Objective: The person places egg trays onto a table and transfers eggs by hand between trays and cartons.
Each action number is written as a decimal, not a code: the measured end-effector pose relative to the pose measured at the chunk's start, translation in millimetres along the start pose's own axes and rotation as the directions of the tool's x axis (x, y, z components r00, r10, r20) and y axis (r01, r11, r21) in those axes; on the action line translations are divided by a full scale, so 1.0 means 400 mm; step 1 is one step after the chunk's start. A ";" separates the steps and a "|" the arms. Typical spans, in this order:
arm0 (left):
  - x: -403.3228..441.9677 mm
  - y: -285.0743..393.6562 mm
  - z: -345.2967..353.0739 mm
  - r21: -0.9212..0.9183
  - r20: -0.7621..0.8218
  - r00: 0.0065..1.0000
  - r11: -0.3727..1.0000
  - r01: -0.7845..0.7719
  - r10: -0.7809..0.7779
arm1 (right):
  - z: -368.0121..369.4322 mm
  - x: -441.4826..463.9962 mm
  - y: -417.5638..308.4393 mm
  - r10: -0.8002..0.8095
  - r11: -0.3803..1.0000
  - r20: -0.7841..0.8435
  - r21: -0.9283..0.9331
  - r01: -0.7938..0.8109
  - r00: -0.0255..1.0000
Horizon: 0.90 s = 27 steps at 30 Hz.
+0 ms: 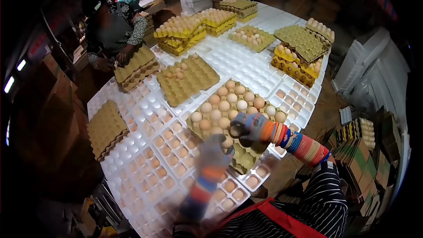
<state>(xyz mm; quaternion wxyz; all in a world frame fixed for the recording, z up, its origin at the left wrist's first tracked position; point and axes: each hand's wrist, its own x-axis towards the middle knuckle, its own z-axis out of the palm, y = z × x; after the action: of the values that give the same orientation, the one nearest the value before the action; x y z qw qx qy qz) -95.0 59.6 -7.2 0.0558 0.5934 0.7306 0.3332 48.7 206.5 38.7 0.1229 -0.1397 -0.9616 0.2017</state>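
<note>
A pulp tray (pixel 246 158) with rows of brown and pale eggs lies in front of me on white foam trays (pixel 163 150), many of whose square pockets hold eggs. My right hand (pixel 247 126), in a grey glove with bands round the wrist, is over the right part of the pulp tray, fingers curled down around an egg (pixel 236 130). My left hand (pixel 216 152), gloved and blurred by motion, is at the tray's near left edge, close to another egg (pixel 227 142); whether it holds anything is unclear.
Left of centre lies a pulp tray (pixel 189 79) with several eggs. Yellow stacks of eggs (pixel 180 33) stand at the back, another stack (pixel 295 64) at the right. A co-worker (pixel 114 31) at the far left touches stacked pulp trays (pixel 136 68). More pulp trays (pixel 105 128) lie left.
</note>
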 end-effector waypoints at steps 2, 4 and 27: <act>0.014 0.014 -0.012 -0.233 -0.127 0.992 0.972 -0.014 -0.017 | -0.010 -0.039 0.021 0.296 0.762 -0.183 0.637 -0.116 0.938; 0.015 -0.016 -0.006 -0.698 -0.136 0.975 0.716 0.032 -0.176 | -0.020 -0.069 0.068 0.521 0.287 -0.072 0.953 -0.095 0.851; 0.138 -0.032 -0.047 0.092 0.036 0.999 0.996 0.019 -0.022 | -0.003 0.097 0.093 -0.021 0.882 -0.014 -0.472 0.012 1.000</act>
<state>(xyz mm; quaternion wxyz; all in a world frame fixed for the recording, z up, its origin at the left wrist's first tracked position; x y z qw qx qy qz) -130.5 100.8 17.6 0.0453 0.5938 0.7500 0.2878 21.2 251.9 30.8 0.0958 -0.1591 -0.9818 -0.0403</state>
